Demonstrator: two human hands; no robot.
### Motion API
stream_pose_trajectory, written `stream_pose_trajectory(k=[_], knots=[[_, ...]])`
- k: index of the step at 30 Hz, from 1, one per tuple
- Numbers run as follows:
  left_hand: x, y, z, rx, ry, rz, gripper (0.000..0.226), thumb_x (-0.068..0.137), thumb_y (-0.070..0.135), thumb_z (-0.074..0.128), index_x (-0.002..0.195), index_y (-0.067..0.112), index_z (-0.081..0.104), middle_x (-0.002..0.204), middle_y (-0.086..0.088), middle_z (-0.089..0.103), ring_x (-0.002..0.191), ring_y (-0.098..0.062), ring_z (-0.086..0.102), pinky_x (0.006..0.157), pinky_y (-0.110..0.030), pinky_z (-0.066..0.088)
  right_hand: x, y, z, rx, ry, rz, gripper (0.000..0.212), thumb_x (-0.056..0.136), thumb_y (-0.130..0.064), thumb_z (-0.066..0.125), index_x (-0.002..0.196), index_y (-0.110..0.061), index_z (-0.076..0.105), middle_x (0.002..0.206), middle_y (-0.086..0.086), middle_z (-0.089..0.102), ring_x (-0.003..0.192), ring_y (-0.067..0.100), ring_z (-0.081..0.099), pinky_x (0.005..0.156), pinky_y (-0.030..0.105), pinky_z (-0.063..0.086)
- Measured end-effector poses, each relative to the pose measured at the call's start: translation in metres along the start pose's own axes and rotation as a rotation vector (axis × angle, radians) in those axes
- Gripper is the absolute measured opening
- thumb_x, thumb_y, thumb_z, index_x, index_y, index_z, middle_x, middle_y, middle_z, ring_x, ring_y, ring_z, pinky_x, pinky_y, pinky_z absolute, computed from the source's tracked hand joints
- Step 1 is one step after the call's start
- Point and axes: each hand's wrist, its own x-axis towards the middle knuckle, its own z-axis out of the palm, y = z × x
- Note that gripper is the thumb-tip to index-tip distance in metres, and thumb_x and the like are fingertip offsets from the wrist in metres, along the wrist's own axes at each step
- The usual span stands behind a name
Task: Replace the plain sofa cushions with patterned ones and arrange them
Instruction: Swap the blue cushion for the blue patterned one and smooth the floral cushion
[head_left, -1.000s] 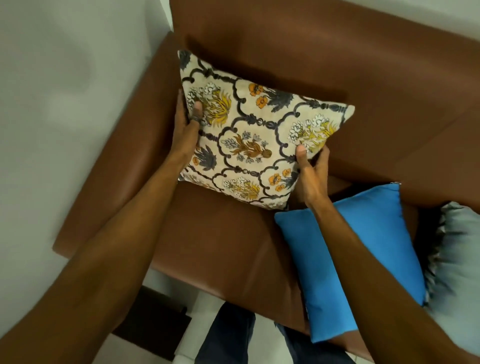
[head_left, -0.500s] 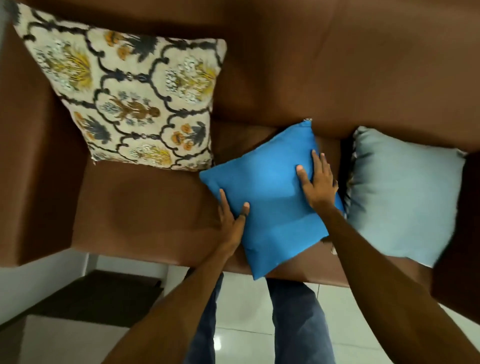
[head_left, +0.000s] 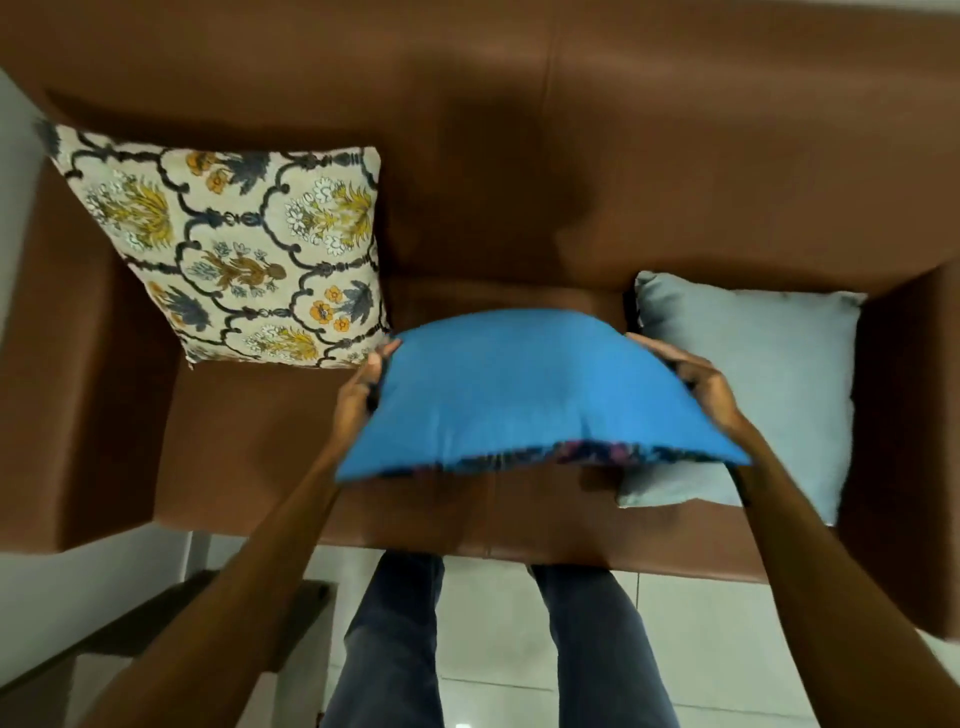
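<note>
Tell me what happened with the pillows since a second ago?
Both hands let go of the flowery cushion, which now leans in the sofa's left corner. The left hand and right hand then took the blue cushion by its sides and lifted it off the seat; a patterned underside peeks out. The grey cushion stayed at the right end.
</note>
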Motion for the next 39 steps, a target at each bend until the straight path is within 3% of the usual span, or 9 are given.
stream_pose_trajectory(k=[4, 13, 16, 19, 24, 29, 32, 36, 39], knots=[[0.002, 0.041, 0.006, -0.088, -0.223, 0.098, 0.062, 0.088, 0.068, 0.065, 0.136, 0.028, 0.061, 0.114, -0.003, 0.067, 0.091, -0.016, 0.065, 0.077, -0.035, 0.053, -0.011, 0.004, -0.019, 0.37, 0.066, -0.234, 0.034, 0.097, 0.006, 0.036, 0.111, -0.005, 0.065, 0.082, 0.012, 0.076, 0.06, 0.021, 0.071, 0.055, 0.028, 0.059], [0.082, 0.056, 0.054, 0.355, -0.023, 0.226, 0.091, 0.088, 0.067, 0.072, 0.164, 0.036, 0.032, 0.136, 0.013, 0.066, 0.099, -0.017, 0.07, 0.086, -0.041, 0.062, 0.056, -0.026, -0.012, 0.239, 0.284, -0.522, 0.025, 0.096, -0.014, 0.058, 0.118, -0.017, 0.069, 0.076, -0.007, 0.07, 0.056, 0.014, 0.055, 0.051, 0.025, 0.048], [0.094, 0.042, 0.071, 0.463, 0.176, 0.379, 0.074, 0.105, 0.05, 0.057, 0.167, 0.022, 0.026, 0.144, 0.004, 0.053, 0.108, 0.013, 0.062, 0.103, -0.05, 0.058, 0.073, -0.032, 0.009, 0.089, 0.663, -0.49, 0.043, 0.105, -0.02, 0.055, 0.147, -0.012, 0.059, 0.121, 0.01, 0.076, 0.1, 0.029, 0.074, 0.087, 0.045, 0.063], [0.092, 0.017, 0.093, 0.58, 0.569, 0.832, 0.054, 0.11, 0.033, 0.048, 0.155, 0.003, 0.044, 0.16, -0.02, 0.042, 0.148, -0.021, 0.047, 0.12, -0.052, 0.044, 0.069, -0.027, 0.061, -0.167, 1.054, -0.89, 0.049, 0.111, -0.028, 0.047, 0.152, -0.002, 0.049, 0.157, 0.019, 0.055, 0.146, 0.035, 0.053, 0.123, 0.052, 0.042], [0.102, -0.026, 0.131, 0.859, 0.37, 1.244, 0.053, 0.113, 0.038, 0.032, 0.157, 0.008, 0.037, 0.165, -0.022, 0.031, 0.167, -0.019, 0.004, 0.135, -0.053, 0.01, 0.105, -0.017, 0.153, -0.907, 0.981, -1.276, 0.051, 0.113, -0.041, 0.035, 0.161, -0.023, 0.035, 0.182, -0.004, 0.0, 0.169, 0.016, -0.011, 0.139, 0.046, 0.0], [0.17, -0.015, 0.112, 1.199, 0.42, 1.241, 0.075, 0.106, 0.059, 0.029, 0.164, 0.044, -0.017, 0.173, 0.014, -0.032, 0.159, -0.011, -0.033, 0.125, -0.077, 0.007, 0.158, -0.03, 0.112, -0.857, 1.24, -1.277, 0.057, 0.108, -0.049, 0.044, 0.159, -0.024, 0.043, 0.16, 0.018, 0.053, 0.169, 0.017, -0.01, 0.138, 0.045, -0.001], [0.182, -0.013, 0.111, 1.054, 0.426, 1.294, 0.086, 0.102, 0.065, 0.04, 0.164, 0.045, -0.015, 0.171, 0.018, -0.035, 0.164, -0.038, -0.012, 0.127, -0.075, 0.013, 0.165, -0.031, 0.104, -0.717, 1.343, -1.142, 0.061, 0.108, -0.055, 0.035, 0.161, -0.025, 0.04, 0.16, 0.024, 0.048, 0.165, 0.038, 0.018, 0.132, 0.066, 0.015], [0.178, -0.026, 0.095, 0.639, 0.325, 1.08, 0.084, 0.099, 0.066, 0.05, 0.165, 0.037, 0.009, 0.177, -0.022, -0.001, 0.163, -0.029, 0.013, 0.13, -0.02, 0.025, 0.169, -0.024, 0.081, -0.49, 1.314, -1.083, 0.063, 0.112, -0.05, 0.031, 0.157, -0.007, 0.04, 0.159, 0.045, 0.038, 0.15, 0.071, 0.025, 0.131, 0.071, 0.018], [0.166, -0.027, 0.085, 0.701, 0.253, 0.89, 0.085, 0.097, 0.077, 0.042, 0.162, 0.034, 0.007, 0.166, -0.029, 0.031, 0.147, -0.031, 0.041, 0.103, -0.044, 0.056, 0.163, -0.025, 0.063, -0.392, 1.178, -1.104, 0.062, 0.114, -0.04, 0.036, 0.159, 0.003, 0.036, 0.162, 0.05, 0.026, 0.154, 0.068, 0.022, 0.132, 0.07, 0.019]])
